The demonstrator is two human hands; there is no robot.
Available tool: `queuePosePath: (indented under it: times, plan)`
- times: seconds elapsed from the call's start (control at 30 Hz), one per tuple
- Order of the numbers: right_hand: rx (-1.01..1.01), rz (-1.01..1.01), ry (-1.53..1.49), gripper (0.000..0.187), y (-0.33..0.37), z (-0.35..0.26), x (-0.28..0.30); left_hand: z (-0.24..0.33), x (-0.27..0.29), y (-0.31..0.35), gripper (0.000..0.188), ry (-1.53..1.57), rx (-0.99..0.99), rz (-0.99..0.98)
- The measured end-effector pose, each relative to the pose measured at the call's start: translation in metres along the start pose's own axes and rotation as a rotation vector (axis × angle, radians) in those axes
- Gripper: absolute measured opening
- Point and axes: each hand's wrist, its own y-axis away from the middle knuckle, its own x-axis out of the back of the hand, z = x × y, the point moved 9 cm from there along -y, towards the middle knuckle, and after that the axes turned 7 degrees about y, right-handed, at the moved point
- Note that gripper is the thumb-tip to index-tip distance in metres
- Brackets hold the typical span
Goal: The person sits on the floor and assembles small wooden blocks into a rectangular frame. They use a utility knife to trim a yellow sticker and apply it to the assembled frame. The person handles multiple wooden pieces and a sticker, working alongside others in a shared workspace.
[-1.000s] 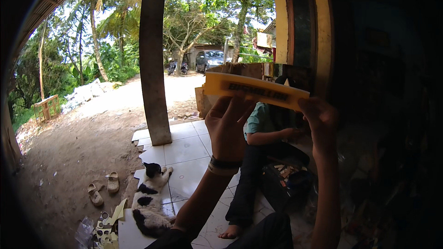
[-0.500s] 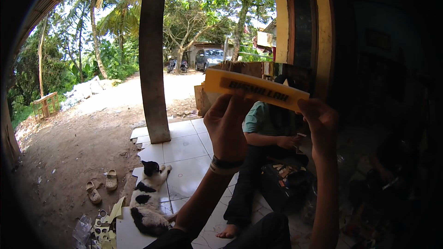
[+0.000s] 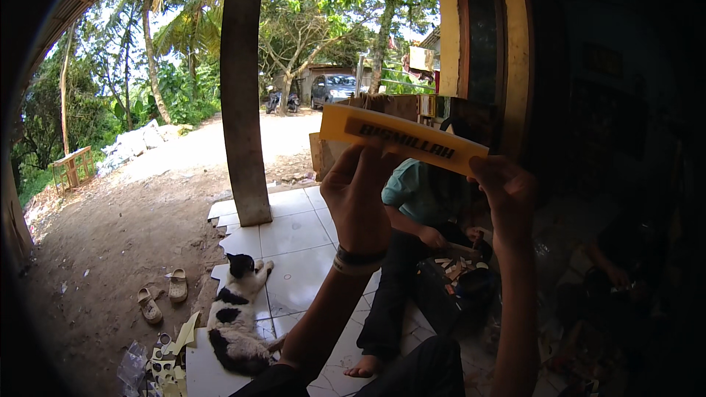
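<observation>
We see a tall, dark pillar (image 3: 245, 103). Right of the pillar, a co-worker in a teal shirt (image 3: 415, 192) sits low. Nearer to us than the pillar, a black-and-white cat (image 3: 233, 316) lies stretched out. Right of the pillar, we hold up a flat yellow strip (image 3: 404, 140) with dark lettering, its right end lower. Our left hand (image 3: 357, 202), closer to the pillar, pinches the strip's lower edge; our right hand (image 3: 509, 195), farther right, grips its right end, fingers closed.
</observation>
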Motion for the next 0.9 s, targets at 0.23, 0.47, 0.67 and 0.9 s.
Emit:
queuePosePath:
  times: [0.23,0.47,0.67,0.9]
  plan:
    - [-0.009,-0.023,-0.038,0.024,0.002,0.002,-0.004,-0.002,0.003,-0.001,0.030,0.094,-0.008,0.015]
    - [0.004,-0.005,-0.017,0.026,0.003,0.000,-0.005,0.002,0.005,-0.001,0.031,0.059,-0.038,0.040]
    - [-0.084,-0.031,-0.039,0.024,0.004,0.005,-0.007,0.005,0.003,-0.001,0.032,0.059,-0.039,0.025]
    - [-0.095,-0.027,-0.022,0.023,0.004,0.009,-0.007,0.002,0.004,-0.002,0.033,0.045,0.005,0.065]
